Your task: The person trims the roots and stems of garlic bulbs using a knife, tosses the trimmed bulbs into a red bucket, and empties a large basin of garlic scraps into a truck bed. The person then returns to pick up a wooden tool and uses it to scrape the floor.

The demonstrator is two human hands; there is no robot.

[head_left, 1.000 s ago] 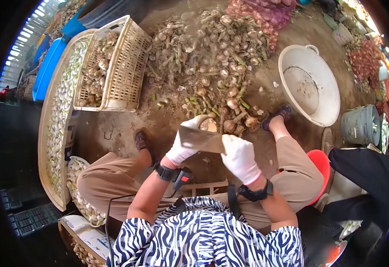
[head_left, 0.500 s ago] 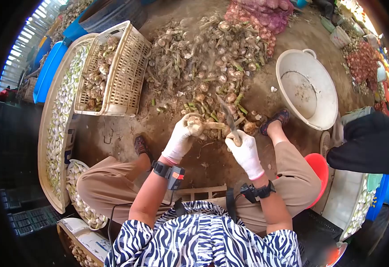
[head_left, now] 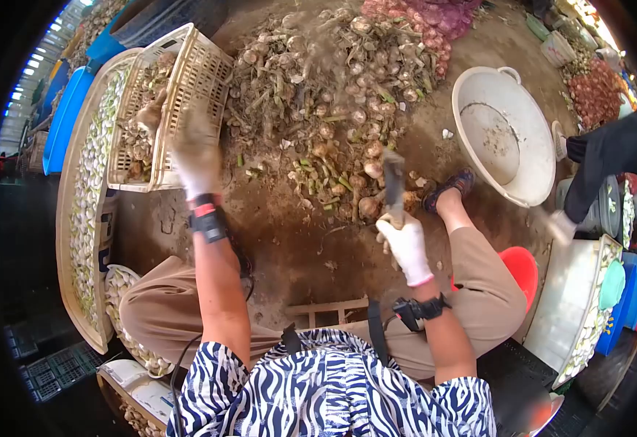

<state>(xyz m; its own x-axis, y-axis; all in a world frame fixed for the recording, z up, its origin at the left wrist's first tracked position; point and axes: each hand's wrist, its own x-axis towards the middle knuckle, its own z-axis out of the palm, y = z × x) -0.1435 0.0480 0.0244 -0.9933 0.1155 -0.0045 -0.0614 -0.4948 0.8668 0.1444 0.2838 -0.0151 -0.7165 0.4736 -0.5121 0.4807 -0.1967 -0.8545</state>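
My left hand (head_left: 196, 149), in a dirty white glove, is at the near side of the cream plastic crate (head_left: 176, 146), its fingers smeared by motion. A garlic bulb (head_left: 149, 116), also blurred, shows over the crate opening, apart from the glove; more bulbs lie inside the crate. My gloved right hand (head_left: 407, 251) is closed round the handle of a knife (head_left: 394, 178), whose broad blade points away from me. Beyond the blade tip, loose garlic bulbs (head_left: 371, 169) and cut green stems (head_left: 327, 162) lie on the floor.
A heap of garlic with stalks (head_left: 311, 69) covers the floor ahead. A white tub (head_left: 504, 182) stands right, a red basin (head_left: 520, 273) by my right knee. Left is a long tray of peeled garlic (head_left: 83, 240). A person's dark-clothed leg (head_left: 610, 156) is at far right.
My left hand has swung left from in front of me to the crate, and the garlic bulb has left it. The knife has turned more upright. The person at right has shifted.
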